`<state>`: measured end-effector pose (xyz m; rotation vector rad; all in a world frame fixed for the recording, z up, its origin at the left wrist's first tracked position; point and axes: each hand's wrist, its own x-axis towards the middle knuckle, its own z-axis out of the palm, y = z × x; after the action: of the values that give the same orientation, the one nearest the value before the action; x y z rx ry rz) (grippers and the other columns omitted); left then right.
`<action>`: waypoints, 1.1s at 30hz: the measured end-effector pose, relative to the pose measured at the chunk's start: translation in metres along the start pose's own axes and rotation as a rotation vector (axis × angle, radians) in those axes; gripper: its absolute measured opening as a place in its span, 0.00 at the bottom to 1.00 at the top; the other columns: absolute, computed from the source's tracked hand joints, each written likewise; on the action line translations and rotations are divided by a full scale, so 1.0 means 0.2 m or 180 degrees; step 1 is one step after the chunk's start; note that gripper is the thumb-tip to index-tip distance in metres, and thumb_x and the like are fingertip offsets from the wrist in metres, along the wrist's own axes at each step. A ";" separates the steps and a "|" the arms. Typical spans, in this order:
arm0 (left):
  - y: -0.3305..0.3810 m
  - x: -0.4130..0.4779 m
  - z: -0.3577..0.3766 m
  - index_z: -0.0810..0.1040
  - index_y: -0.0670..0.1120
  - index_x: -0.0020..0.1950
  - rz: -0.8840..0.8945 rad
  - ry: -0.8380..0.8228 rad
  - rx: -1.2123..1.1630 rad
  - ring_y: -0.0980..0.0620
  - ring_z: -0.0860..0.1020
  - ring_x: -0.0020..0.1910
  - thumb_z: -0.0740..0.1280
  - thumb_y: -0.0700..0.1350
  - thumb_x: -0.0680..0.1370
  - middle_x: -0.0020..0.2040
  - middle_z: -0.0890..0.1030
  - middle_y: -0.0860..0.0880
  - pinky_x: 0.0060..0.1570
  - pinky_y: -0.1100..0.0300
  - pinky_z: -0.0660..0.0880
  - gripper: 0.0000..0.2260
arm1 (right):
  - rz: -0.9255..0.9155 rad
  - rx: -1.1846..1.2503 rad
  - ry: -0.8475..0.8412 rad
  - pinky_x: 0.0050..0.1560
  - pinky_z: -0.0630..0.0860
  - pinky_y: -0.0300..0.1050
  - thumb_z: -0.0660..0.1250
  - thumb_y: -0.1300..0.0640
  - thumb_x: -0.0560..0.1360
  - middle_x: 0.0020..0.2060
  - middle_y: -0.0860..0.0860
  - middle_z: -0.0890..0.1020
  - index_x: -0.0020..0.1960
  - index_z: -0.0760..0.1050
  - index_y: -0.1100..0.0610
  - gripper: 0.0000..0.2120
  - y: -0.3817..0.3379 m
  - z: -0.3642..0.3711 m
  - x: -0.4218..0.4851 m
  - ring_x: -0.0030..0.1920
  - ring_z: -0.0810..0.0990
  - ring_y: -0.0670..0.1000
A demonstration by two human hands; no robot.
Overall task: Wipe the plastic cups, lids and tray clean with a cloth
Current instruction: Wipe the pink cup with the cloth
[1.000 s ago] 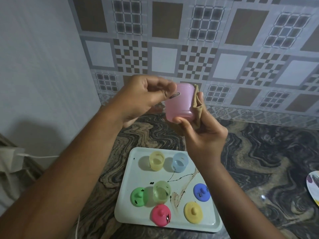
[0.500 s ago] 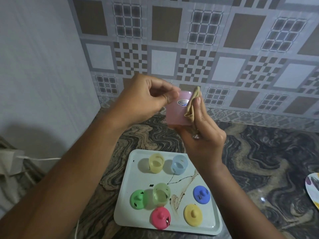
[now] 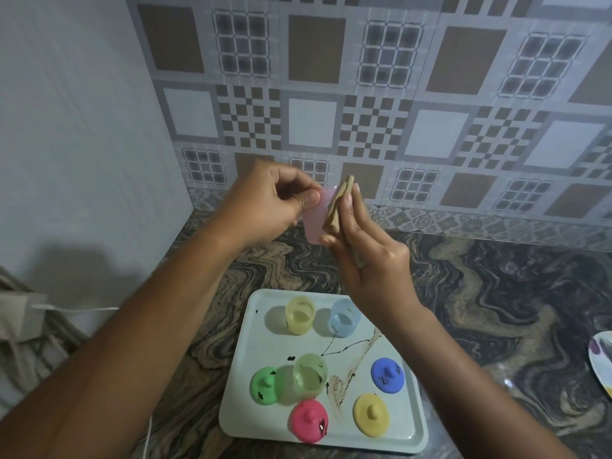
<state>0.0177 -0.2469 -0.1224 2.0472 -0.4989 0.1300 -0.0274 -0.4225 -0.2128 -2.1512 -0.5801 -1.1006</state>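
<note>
My left hand (image 3: 268,203) pinches the rim of a pink plastic cup (image 3: 316,220) held in the air above the counter. My right hand (image 3: 364,250) presses a folded tan cloth (image 3: 337,207) against the cup's right side, thumb under the cup. Below, a white tray (image 3: 251,385) with dark smears holds a yellow cup (image 3: 299,314), a blue cup (image 3: 344,318) and a green cup (image 3: 309,374). Green lid (image 3: 265,385), pink lid (image 3: 309,420), yellow lid (image 3: 371,414) and blue lid (image 3: 386,376) lie on it, some with dark specks.
The tray sits on a dark marbled counter (image 3: 496,309) that meets a patterned tiled wall (image 3: 397,111) behind. A plate's edge (image 3: 601,359) shows at the far right. A white cable (image 3: 73,308) and cloth hang at the left.
The pink cup has been turned in my hands and the cloth has slid up and across its side. Both hands stay raised above the tray.
</note>
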 end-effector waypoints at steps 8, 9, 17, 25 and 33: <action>-0.15 0.05 -0.01 0.84 0.52 0.51 -0.0020 0.0080 0.0156 0.59 0.81 0.38 0.72 0.43 0.76 0.46 0.85 0.54 0.40 0.61 0.80 0.06 | 0.0119 0.0132 -0.0217 0.65 0.78 0.50 0.65 0.56 0.82 0.71 0.68 0.72 0.69 0.75 0.69 0.21 0.06 0.12 -0.17 0.68 0.78 0.61; -0.18 0.05 0.00 0.85 0.51 0.51 -0.0022 0.0108 0.0225 0.63 0.81 0.38 0.73 0.44 0.76 0.47 0.85 0.54 0.42 0.61 0.80 0.06 | 0.0125 0.0080 -0.0271 0.66 0.77 0.48 0.64 0.56 0.82 0.71 0.68 0.73 0.69 0.75 0.69 0.21 0.08 0.14 -0.19 0.67 0.79 0.63; -0.45 0.11 0.09 0.85 0.45 0.54 -0.0186 0.0215 0.1008 0.59 0.80 0.43 0.73 0.44 0.76 0.51 0.86 0.48 0.46 0.69 0.74 0.08 | 0.0496 -0.0225 -0.0915 0.64 0.78 0.64 0.60 0.51 0.84 0.76 0.66 0.66 0.74 0.70 0.66 0.25 0.38 0.35 -0.28 0.74 0.69 0.66; -0.81 0.23 0.29 0.74 0.50 0.34 -0.0432 -0.0026 0.1659 0.51 0.73 0.33 0.67 0.41 0.76 0.33 0.70 0.51 0.45 0.54 0.78 0.11 | 0.1016 -0.0500 -0.1703 0.59 0.79 0.69 0.52 0.44 0.83 0.77 0.67 0.65 0.75 0.69 0.64 0.30 0.65 0.59 -0.22 0.75 0.67 0.68; -1.01 0.24 0.45 0.82 0.33 0.49 -0.1128 -0.0420 0.1295 0.38 0.80 0.55 0.65 0.37 0.80 0.53 0.82 0.33 0.40 0.66 0.63 0.08 | 0.1539 -0.0416 -0.1849 0.57 0.78 0.56 0.59 0.52 0.85 0.68 0.64 0.75 0.68 0.75 0.66 0.20 0.71 0.75 -0.18 0.61 0.80 0.67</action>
<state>0.1326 -0.2519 -0.3176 2.5210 -0.1896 -0.1284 0.1239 -0.4179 -0.3566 -2.5471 -0.2041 -0.2531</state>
